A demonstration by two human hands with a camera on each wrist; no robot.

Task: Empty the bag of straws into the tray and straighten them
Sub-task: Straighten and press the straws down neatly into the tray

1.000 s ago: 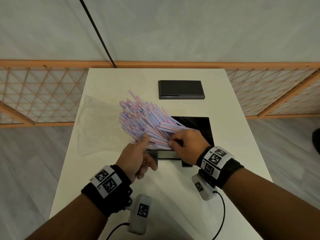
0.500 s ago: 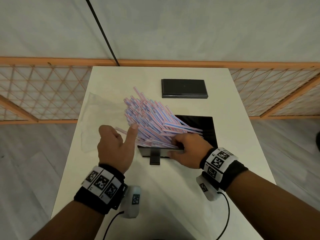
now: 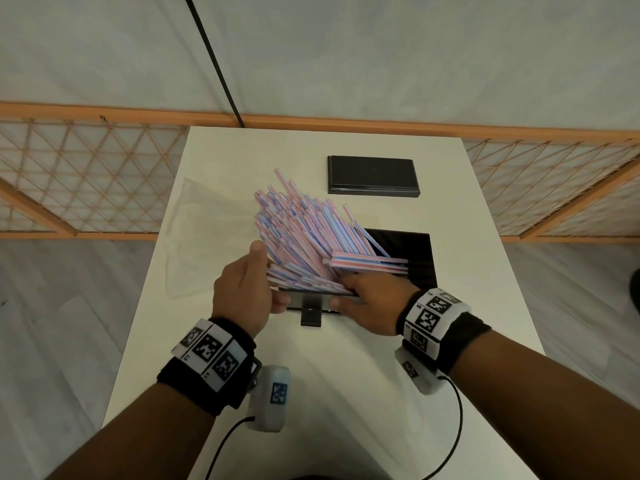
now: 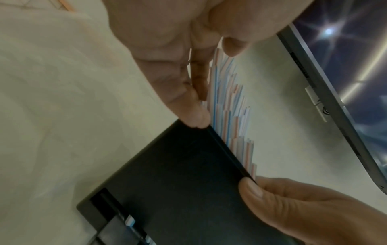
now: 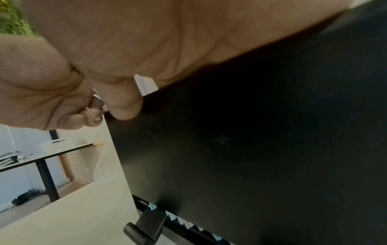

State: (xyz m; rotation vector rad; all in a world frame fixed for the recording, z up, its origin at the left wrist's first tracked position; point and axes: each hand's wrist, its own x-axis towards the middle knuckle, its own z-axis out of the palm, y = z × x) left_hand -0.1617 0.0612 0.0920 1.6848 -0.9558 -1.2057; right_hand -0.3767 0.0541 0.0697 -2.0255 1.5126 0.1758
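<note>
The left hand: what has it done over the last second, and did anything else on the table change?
The left hand swung out to the left, away from the straws, and has now come back flat against the left side of the pile. The right hand kept its hold at the tray's near edge. The straws still lean fanned out to the left; the empty bag and the black lid stayed put.

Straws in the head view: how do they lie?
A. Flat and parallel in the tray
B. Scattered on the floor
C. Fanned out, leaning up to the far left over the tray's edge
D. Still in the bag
C: the straws splay up and leftward from the tray, between both hands.
</note>
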